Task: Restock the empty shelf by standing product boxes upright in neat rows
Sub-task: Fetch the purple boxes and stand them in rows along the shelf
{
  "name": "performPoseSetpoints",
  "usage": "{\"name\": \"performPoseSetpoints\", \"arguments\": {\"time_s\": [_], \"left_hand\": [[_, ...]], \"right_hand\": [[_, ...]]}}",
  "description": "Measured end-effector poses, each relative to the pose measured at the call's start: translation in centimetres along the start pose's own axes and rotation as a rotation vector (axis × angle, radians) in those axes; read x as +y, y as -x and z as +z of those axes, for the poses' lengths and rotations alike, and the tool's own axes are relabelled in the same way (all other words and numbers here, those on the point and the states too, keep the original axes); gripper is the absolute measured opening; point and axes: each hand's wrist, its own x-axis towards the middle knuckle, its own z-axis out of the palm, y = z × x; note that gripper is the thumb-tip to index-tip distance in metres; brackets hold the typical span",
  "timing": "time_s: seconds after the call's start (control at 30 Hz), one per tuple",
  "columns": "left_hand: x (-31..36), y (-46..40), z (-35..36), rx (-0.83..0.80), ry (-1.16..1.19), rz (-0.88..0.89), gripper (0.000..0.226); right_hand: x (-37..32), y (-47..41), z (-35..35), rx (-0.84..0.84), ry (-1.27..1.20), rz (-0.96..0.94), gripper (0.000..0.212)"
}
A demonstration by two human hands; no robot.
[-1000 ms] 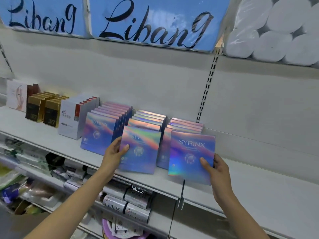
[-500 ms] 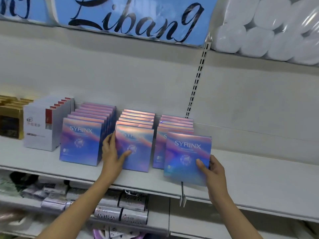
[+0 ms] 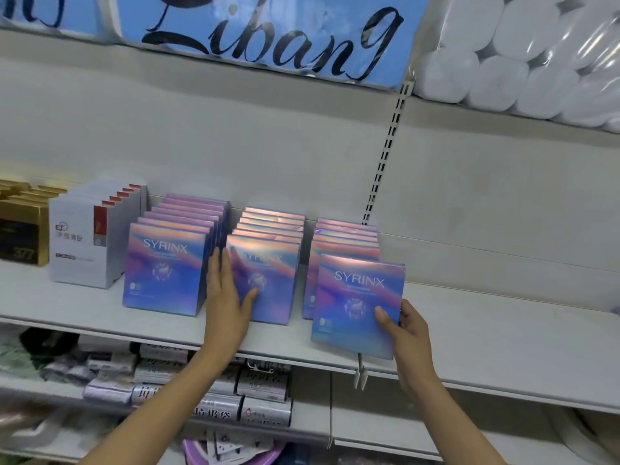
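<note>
Holographic stock: three rows of SYRINX boxes stand upright on the white shelf (image 3: 503,333); the left row (image 3: 167,268) and middle row (image 3: 268,273) look complete, the right row (image 3: 345,236) is the one you are feeding.
Left hand: your left hand (image 3: 225,297) lies flat with straight fingers against the left edge of the middle row's front box, thumb spread onto its face; it grips nothing, only steadies or squares the row.
Right hand: your right hand (image 3: 404,325) holds the loose box (image 3: 357,303) by its lower right corner, thumb on the front, fingers curled behind.
Box position: that box hangs in front of the right row, slightly tilted, its bottom edge overlapping the shelf lip; you cannot tell whether it touches the shelf.
Step in hand: judged from this, you are placing the front box of the right row.
Next move: set its base down on the shelf, bring it upright against the box behind, and line its face up with the two neighbouring fronts.
Neighbours: white boxes (image 3: 90,236) and gold boxes (image 3: 21,229) stand further left.
</note>
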Motion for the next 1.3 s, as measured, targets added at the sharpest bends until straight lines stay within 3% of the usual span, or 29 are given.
{"name": "performPoseSetpoints", "arguments": {"time_s": [0.07, 0.13, 0.27, 0.33, 0.47, 0.67, 0.77, 1.07, 1.3], "left_hand": [[2.1, 1.0, -0.1, -0.014, -0.004, 0.131, 0.078], [4.5, 2.5, -0.1, -0.167, 0.148, 0.152, 0.069], [9.2, 4.6, 1.7, -0.501, 0.506, -0.116, 0.057], [10.5, 4.9, 3.6, -0.513, 0.646, -0.248, 0.042], [13.3, 5.1, 6.3, -0.610, 0.751, -0.295, 0.023], [16.5, 6.2, 12.4, -0.628, 0.876, -0.353, 0.029], [18.9, 6.9, 16.5, -0.624, 0.884, -0.377, 0.031], [30.5, 10.8, 29.4, -0.628, 0.928, -0.423, 0.038], [38.0, 14.0, 36.4, -0.698, 0.987, -0.467, 0.041]], "right_hand": [[-0.1, 0.2, 0.1, -0.004, -0.006, 0.005, 0.016], [-0.3, 0.4, 0.0, -0.017, -0.009, 0.009, 0.018], [-0.5, 0.7, -0.7, -0.027, -0.020, 0.013, 0.027], [-0.7, 0.8, -1.7, -0.016, -0.034, 0.017, 0.030], [-1.2, 0.7, -4.9, -0.010, -0.033, 0.027, 0.029], [-2.6, -0.4, -11.9, -0.023, 0.091, 0.004, 0.018], [-3.6, -2.2, -17.7, -0.005, 0.204, -0.032, 0.015], [-5.0, -9.0, -43.8, 0.316, 0.527, -0.058, 0.010], [-5.5, -12.3, -60.1, 0.461, 0.929, 0.056, 0.026]]}}
